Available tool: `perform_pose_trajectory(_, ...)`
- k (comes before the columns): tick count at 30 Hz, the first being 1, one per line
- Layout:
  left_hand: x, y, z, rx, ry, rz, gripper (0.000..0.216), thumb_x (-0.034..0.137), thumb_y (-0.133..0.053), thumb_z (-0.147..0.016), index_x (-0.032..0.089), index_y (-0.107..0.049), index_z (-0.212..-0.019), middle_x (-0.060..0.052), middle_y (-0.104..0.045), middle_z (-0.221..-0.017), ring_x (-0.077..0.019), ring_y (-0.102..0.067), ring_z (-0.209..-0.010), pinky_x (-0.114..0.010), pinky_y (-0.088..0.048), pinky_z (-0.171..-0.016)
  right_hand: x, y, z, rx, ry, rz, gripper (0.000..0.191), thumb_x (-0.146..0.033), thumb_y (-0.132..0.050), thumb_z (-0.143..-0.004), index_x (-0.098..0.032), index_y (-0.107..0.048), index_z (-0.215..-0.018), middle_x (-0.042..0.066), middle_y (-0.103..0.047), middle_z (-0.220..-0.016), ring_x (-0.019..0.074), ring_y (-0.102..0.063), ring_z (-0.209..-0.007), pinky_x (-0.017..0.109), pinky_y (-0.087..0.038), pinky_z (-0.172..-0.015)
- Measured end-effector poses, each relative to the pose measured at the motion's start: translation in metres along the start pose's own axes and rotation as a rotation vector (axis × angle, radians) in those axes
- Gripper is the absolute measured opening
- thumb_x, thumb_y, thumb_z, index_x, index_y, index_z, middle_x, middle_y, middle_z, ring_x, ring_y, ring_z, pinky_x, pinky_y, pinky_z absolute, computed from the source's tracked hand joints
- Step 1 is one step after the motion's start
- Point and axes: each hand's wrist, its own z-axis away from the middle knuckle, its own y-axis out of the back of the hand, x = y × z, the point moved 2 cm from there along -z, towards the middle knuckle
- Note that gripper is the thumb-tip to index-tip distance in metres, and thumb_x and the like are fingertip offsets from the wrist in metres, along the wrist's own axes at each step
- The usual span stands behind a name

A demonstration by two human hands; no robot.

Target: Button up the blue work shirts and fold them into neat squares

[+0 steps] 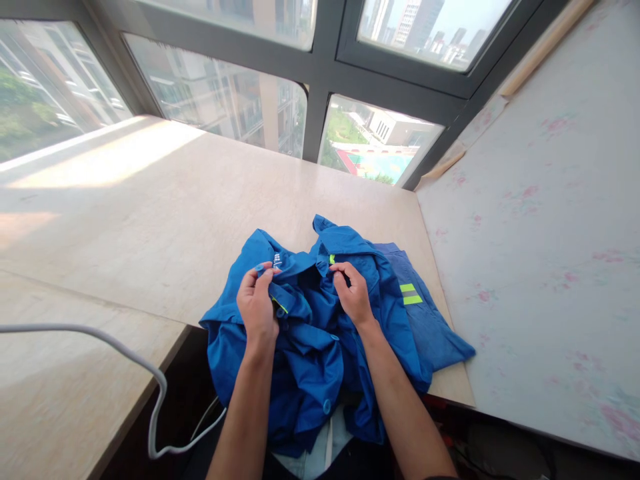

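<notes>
Hands pinch rumpled bright-blue garment, round blue buttons.

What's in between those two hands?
In the head view, rumpled folds of the blue garment lie between the left hand and the right hand.

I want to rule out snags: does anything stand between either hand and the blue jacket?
Nothing visible does: the left hand and the right hand both pinch the blue jacket directly. The white cable lies off to the left, clear of both hands.
</notes>
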Motion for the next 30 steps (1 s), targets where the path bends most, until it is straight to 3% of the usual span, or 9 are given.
perform_pose_trajectory(5,0.019,0.019,-0.011,0.295,-0.072,0.159,0.025,0.028,-0.062,-0.077,0.016,-0.068,-0.099,-0.002,-0.070,-0.094,-0.0142,-0.066,-0.090,-0.025,-0.052,-0.085,0.006,0.008,0.001,0.197,-0.085,-0.011,0.020,-0.030,-0.048,-0.092,-0.020,-0.065,-0.096,0.003,-0.068,-0.093,0.0183,-0.062,-0.087,0.031,-0.050,-0.082)
perform_pose_trajectory(8,0.026,0.028,-0.013,0.312,-0.132,0.084,0.036,0.033,-0.057,-0.082,0.017,-0.062,-0.114,-0.005,-0.068,-0.106,-0.0182,-0.064,-0.105,-0.031,-0.050,-0.096,0.007,0.010,0.001,0.265,-0.130,-0.021,0.022,-0.033,-0.049,-0.091,-0.019,-0.064,-0.099,0.004,-0.066,-0.092,0.0177,-0.060,-0.083,0.031,-0.049,-0.078)
perform_pose_trajectory(10,0.028,0.028,-0.010,0.149,-0.144,-0.099,0.054,0.037,-0.062,-0.081,0.020,-0.052,-0.131,-0.007,-0.064,-0.119,-0.0217,-0.061,-0.115,-0.036,-0.047,-0.101,0.007,0.009,0.002,0.261,-0.166,-0.046,0.024,-0.035,-0.050,-0.091,-0.019,-0.063,-0.102,0.003,-0.063,-0.089,0.0164,-0.057,-0.076,0.030,-0.049,-0.073)
perform_pose_trajectory(14,0.019,0.014,0.011,-0.431,-0.179,-0.738,0.107,0.042,-0.081,-0.066,0.026,-0.021,-0.153,-0.013,-0.038,-0.153,-0.0320,-0.035,-0.142,-0.048,-0.030,-0.116,0.003,0.007,0.002,0.213,-0.211,-0.091,0.028,-0.038,-0.052,-0.091,-0.018,-0.061,-0.109,0.004,-0.063,-0.092,0.0164,-0.058,-0.077,0.030,-0.049,-0.072)
perform_pose_trajectory(17,0.006,0.004,0.029,-0.644,-0.156,-1.244,0.129,0.037,-0.085,-0.058,0.023,-0.004,-0.157,-0.018,-0.025,-0.160,-0.0439,-0.018,-0.147,-0.063,-0.017,-0.115,-0.007,0.009,0.002,0.123,-0.212,-0.058,0.031,-0.039,-0.052,-0.092,-0.019,-0.059,-0.114,0.005,-0.064,-0.094,0.0175,-0.060,-0.082,0.031,-0.050,-0.079)
perform_pose_trajectory(20,0.004,-0.002,0.034,-0.719,-0.220,-1.571,0.113,0.022,-0.078,-0.065,0.017,-0.013,-0.157,-0.021,-0.037,-0.154,-0.0469,-0.024,-0.144,-0.062,-0.026,-0.111,-0.021,0.014,0.005,-0.046,-0.150,0.054,0.034,-0.039,-0.054,-0.092,-0.021,-0.057,-0.121,0.004,-0.065,-0.096,0.0194,-0.062,-0.089,0.035,-0.050,-0.089)
perform_pose_trajectory(23,0.011,0.003,0.025,-0.756,-0.279,-1.639,0.075,0.007,-0.051,-0.080,0.017,-0.033,-0.151,-0.019,-0.056,-0.138,-0.0368,-0.047,-0.132,-0.049,-0.044,-0.100,-0.032,0.021,0.010,-0.209,-0.064,0.270,0.053,-0.038,-0.064,-0.085,-0.023,-0.051,-0.134,0.008,-0.064,-0.114,0.0259,-0.059,-0.108,0.043,-0.045,-0.100)
perform_pose_trajectory(27,0.023,0.021,0.002,-0.739,-0.257,-1.515,0.072,-0.004,-0.037,-0.073,0.019,-0.052,-0.140,-0.015,-0.066,-0.125,-0.0287,-0.063,-0.113,-0.042,-0.048,-0.095,-0.036,0.034,0.018,-0.375,-0.148,0.639,0.076,-0.031,-0.075,-0.072,-0.021,-0.046,-0.142,0.015,-0.060,-0.128,0.0359,-0.055,-0.118,0.048,-0.045,-0.098)
perform_pose_trajectory(30,0.032,0.034,-0.015,-0.675,-0.284,-1.213,0.061,-0.002,-0.041,-0.068,0.020,-0.068,-0.118,-0.009,-0.071,-0.117,-0.0261,-0.064,-0.112,-0.039,-0.046,-0.100,-0.037,0.044,0.020,-0.481,-0.313,0.708,0.051,-0.025,-0.063,-0.080,-0.020,-0.058,-0.130,0.013,-0.069,-0.111,0.0324,-0.063,-0.106,0.040,-0.048,-0.087)
